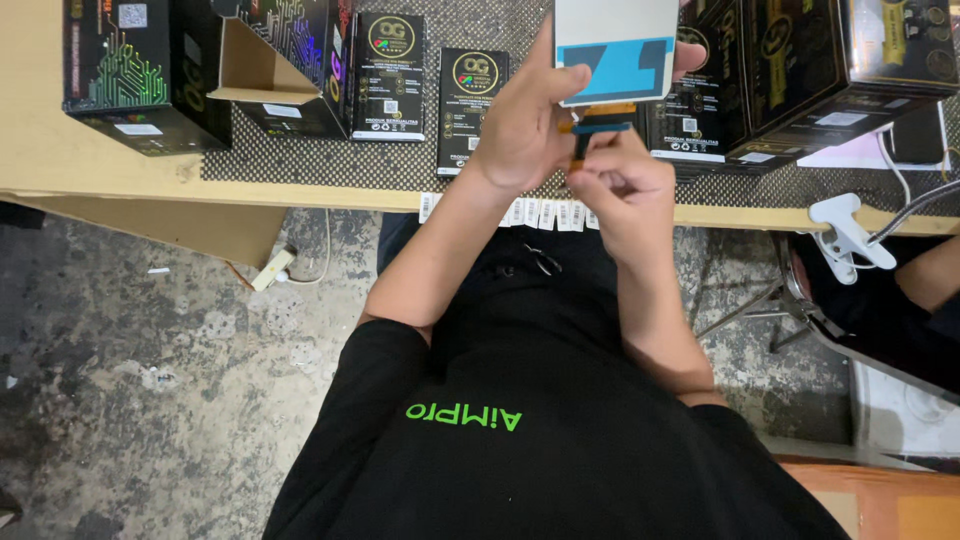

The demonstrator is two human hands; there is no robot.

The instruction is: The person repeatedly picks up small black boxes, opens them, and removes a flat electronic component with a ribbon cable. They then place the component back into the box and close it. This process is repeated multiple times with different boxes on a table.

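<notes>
Bench [90,150] along the top with black boxes [150,70] and a checkered mat [300,160], phone screen panel [615,45] held above its edge, left hand [525,125] gripping the panel's side, right hand [620,190] below, fingers [600,160] pinching the orange ribbon cable [598,125] at the panel's lower end

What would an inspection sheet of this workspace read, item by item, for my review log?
Surface: wooden table under a checkered mat.
Job's things: flat panel with blue film; orange flex strip at its lower edge.
Clutter: black boxes along the mat; label strip on the table edge; white clamp.
Hands: left hand holds the panel; right hand pinches the flex strip.
Cables: white cable on the table; power strip on the floor.
Surroundings: stained concrete floor; another person's arm at the right.
</notes>
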